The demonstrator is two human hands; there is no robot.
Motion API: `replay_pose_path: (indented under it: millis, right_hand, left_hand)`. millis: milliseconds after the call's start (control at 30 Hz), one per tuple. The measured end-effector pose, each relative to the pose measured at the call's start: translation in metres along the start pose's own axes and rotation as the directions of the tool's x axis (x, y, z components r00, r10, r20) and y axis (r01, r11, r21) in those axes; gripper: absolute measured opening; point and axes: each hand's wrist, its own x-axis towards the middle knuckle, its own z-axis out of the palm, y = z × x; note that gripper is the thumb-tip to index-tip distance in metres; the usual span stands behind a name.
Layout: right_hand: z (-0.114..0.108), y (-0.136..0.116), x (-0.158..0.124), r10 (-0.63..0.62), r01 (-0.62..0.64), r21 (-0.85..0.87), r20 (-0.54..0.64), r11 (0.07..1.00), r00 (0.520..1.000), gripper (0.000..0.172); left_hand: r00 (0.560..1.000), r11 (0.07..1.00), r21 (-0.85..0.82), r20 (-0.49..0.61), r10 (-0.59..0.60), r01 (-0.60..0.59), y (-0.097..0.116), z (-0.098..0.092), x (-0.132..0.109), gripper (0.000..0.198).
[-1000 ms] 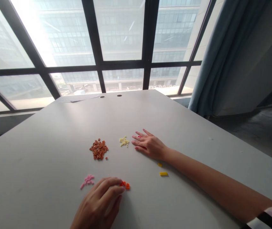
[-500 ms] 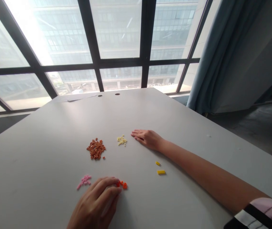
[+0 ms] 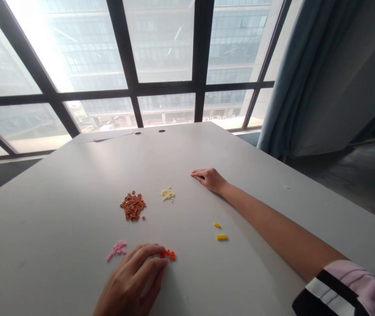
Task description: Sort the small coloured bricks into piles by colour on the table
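The left hand (image 3: 131, 276) was bent over the orange pieces (image 3: 172, 255) at the near middle of the table (image 3: 187, 219), its fingers curled and the fingertips at the left end of that little group; whether they pinched a piece or merely rested against it, I could not tell. It had hardly shifted over the last second. The right hand (image 3: 211, 179) had changed: a second earlier its fingers were spread just beside the pale yellow pile (image 3: 167, 194), and now they were drawn together, farther off to the far right, with nothing visible in them, though their undersides were hidden. The pale pile lay uncovered, well apart from that hand, so contact with the pieces seemed to rest with the left hand alone. Left of the pale pile sat the larger brown pile (image 3: 132, 207); the pink pieces (image 3: 119, 248) lay near, just left of the left hand. Off to the right, two bright yellow bricks (image 3: 221, 237) lay clear of the right forearm, which had been closer to them earlier.
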Motion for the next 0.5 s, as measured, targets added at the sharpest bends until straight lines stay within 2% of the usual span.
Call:
replay_pose_path:
  millis: [500]
  right_hand:
    - [-0.0013,0.0115,-0.0014,0.068,-0.081,-0.081,-0.154,0.993,0.986,0.020]
  left_hand:
    - [1.000,1.000,-0.021,-0.013,0.007,-0.007,0.0013,0.0010,0.0011,0.017]
